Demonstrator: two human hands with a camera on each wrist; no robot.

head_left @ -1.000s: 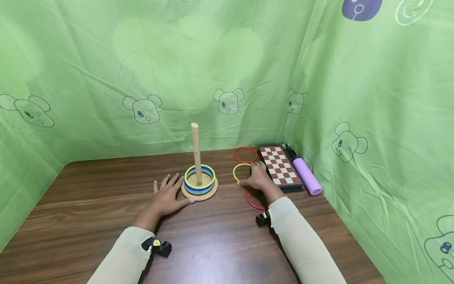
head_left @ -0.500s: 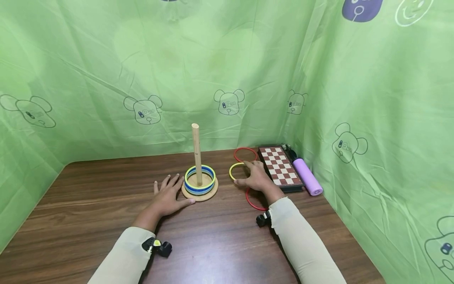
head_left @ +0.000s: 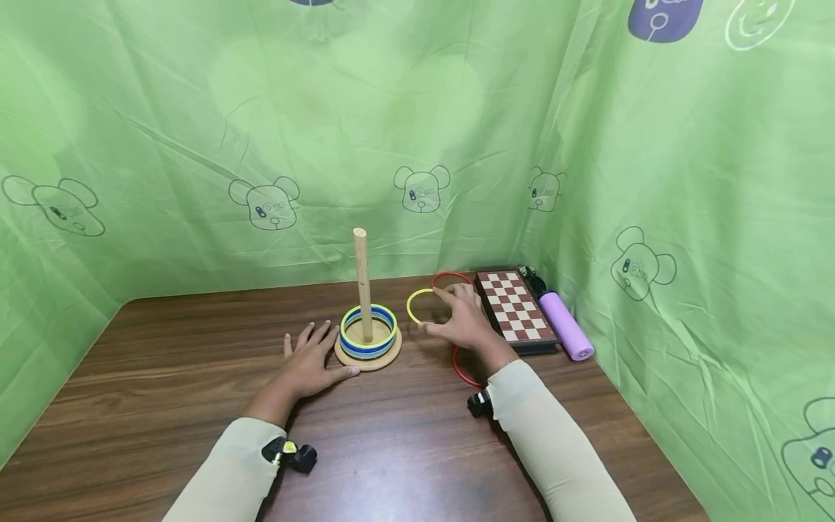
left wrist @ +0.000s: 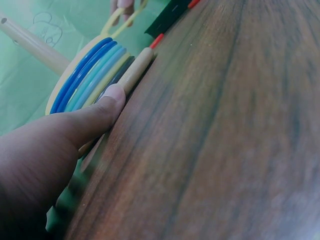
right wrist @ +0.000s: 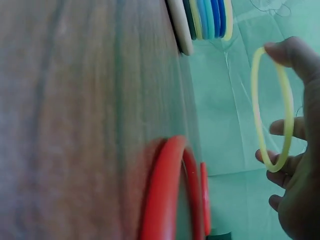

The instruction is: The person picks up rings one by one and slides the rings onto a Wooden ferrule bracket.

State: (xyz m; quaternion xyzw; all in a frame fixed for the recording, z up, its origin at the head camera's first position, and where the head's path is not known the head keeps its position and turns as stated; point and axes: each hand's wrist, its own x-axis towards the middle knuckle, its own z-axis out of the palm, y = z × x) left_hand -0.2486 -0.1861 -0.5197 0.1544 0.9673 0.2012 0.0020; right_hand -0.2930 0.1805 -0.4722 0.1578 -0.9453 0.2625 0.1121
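A yellow ring (head_left: 409, 304) is lifted off the table, pinched between the thumb and fingers of my right hand (head_left: 466, 319); in the right wrist view the yellow ring (right wrist: 255, 95) stands nearly edge-on. My left hand (head_left: 309, 366) lies beside a round wooden base (head_left: 392, 358), its fingers spread. The left wrist view shows the thumb (left wrist: 102, 110) touching the base's edge. An upright wooden peg (head_left: 362, 283) rises from this base, circled by stacked rings (head_left: 367, 350) in blue, light blue, yellow and a dark colour.
One red ring (head_left: 450, 273) lies behind my right hand, another red ring (head_left: 456, 368) nearer, partly under the forearm. To the right are a chequered board (head_left: 515, 304), a purple cylinder (head_left: 566, 326) and a small black item (head_left: 536, 281). Green curtains (head_left: 326, 130) border the table.
My right hand has raised the yellow ring from the table and carried it a little left, toward the peg. The left hand has stayed in place.
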